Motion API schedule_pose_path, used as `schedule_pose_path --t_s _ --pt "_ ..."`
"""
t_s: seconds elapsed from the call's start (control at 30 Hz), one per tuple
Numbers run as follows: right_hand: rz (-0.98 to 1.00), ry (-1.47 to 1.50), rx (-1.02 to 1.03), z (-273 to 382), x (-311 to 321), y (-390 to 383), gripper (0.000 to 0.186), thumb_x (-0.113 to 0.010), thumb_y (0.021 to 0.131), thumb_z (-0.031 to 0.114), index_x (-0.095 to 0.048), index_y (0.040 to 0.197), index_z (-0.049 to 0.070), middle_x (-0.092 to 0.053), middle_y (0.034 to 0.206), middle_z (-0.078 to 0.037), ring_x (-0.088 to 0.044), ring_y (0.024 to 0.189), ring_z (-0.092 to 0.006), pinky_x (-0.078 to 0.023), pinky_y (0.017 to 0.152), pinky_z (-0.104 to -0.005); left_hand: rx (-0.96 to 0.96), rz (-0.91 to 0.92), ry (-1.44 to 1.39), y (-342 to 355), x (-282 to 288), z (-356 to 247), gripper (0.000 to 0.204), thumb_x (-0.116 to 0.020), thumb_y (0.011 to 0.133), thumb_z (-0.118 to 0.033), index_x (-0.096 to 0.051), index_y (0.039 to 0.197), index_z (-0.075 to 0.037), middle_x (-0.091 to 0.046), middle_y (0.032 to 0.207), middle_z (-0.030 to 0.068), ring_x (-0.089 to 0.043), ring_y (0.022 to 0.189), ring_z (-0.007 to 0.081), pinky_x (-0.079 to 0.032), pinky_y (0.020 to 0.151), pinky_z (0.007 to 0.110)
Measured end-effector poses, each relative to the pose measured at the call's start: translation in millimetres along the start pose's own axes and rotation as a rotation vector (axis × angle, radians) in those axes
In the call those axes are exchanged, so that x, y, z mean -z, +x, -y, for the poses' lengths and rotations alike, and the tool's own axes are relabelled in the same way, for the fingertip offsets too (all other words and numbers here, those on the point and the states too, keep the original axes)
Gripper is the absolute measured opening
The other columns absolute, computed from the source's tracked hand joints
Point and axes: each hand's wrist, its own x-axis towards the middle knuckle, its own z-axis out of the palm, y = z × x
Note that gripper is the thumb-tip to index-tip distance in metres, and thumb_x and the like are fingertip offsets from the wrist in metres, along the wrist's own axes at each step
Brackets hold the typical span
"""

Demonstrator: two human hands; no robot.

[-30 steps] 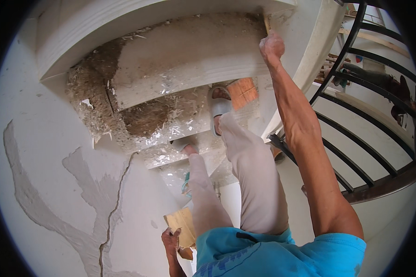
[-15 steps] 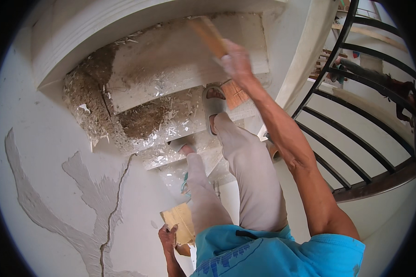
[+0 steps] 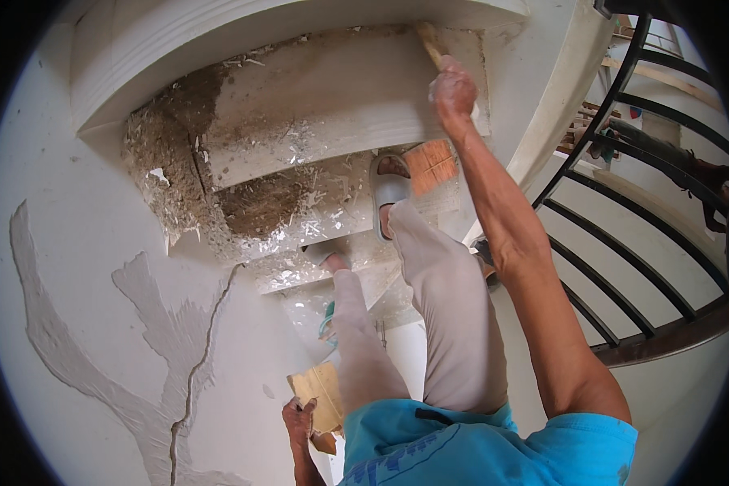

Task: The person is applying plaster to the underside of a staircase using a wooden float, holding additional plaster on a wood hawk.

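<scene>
My right hand [image 3: 454, 87] is closed round a flat, narrow tan-brown piece [image 3: 429, 42], perhaps wood or a brush; its exact kind does not show. The piece points up to the far right corner of the upper stair tread [image 3: 340, 89], near the base of the riser. Down by my left leg, my left hand [image 3: 298, 419] grips a creased, yellowish flat piece like cardboard [image 3: 319, 395], thumb on its face. White chips and brown dirt [image 3: 259, 206] lie scattered on the steps, thickest at the left.
My sandalled feet stand on two lower steps, an orange-brown slab [image 3: 432, 166] beside the right sandal [image 3: 390, 190]. A black railing [image 3: 624, 223] rises at the right. The left wall [image 3: 81, 267] has a long crack and grey patches. Broken masonry [image 3: 166, 186] edges the stairs.
My right hand has swept the tan-brown piece rightward along the back of the upper tread to its right corner. My left hand still holds the yellowish piece. The view has shifted slightly.
</scene>
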Motion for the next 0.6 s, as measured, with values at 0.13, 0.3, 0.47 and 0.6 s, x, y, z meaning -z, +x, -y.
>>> schedule_pose_path --t_s 0.13,0.3,0.47,0.6 --pt "-0.036 -0.102 0.321 26.4 -10.7 -24.2 0.027 -0.051 0.084 0.004 -0.06 0.109 0.009 -0.067 0.101 -0.012 -0.065 0.092 -0.0321 -0.053 0.078 -0.0409 -0.012 0.046 0.155 4.9 1.4 -0.2 0.015 -0.071 0.08 -0.009 -0.068 0.089 0.002 -0.064 0.074 0.0009 -0.054 0.062 0.0097 -0.045 0.06 0.027" --pt "0.1 -0.119 0.574 67.0 -2.8 -32.4 0.048 -0.059 0.077 -0.002 -0.057 0.123 0.01 -0.064 0.118 -0.011 -0.062 0.105 -0.0305 -0.052 0.091 -0.0394 -0.062 0.06 -0.105 6.5 -7.2 -4.3 0.015 -0.071 0.08 -0.01 -0.067 0.088 0.002 -0.062 0.071 -0.0001 -0.051 0.059 0.0087 -0.042 0.056 0.026" --pt "-0.045 -0.14 0.461 37.1 7.3 -29.2 0.033 -0.059 0.077 0.002 -0.059 0.109 0.007 -0.064 0.106 -0.013 -0.063 0.097 -0.0313 -0.053 0.083 -0.0413 -0.042 -0.008 -0.073 1.5 -1.7 1.0 0.015 -0.071 0.08 -0.009 -0.067 0.088 0.003 -0.061 0.07 0.0003 -0.05 0.058 0.0089 -0.041 0.055 0.025" --pt "0.026 -0.225 0.297 54.0 -6.9 -33.6 0.03 -0.059 0.078 0.003 -0.06 0.108 0.007 -0.064 0.103 -0.014 -0.062 0.095 -0.0323 -0.052 0.083 -0.0419 -0.071 0.006 0.23 2.6 3.1 9.4 0.011 -0.072 0.079 -0.008 -0.066 0.083 0.002 -0.059 0.067 0.0001 -0.049 0.057 0.0091 -0.041 0.054 0.026"
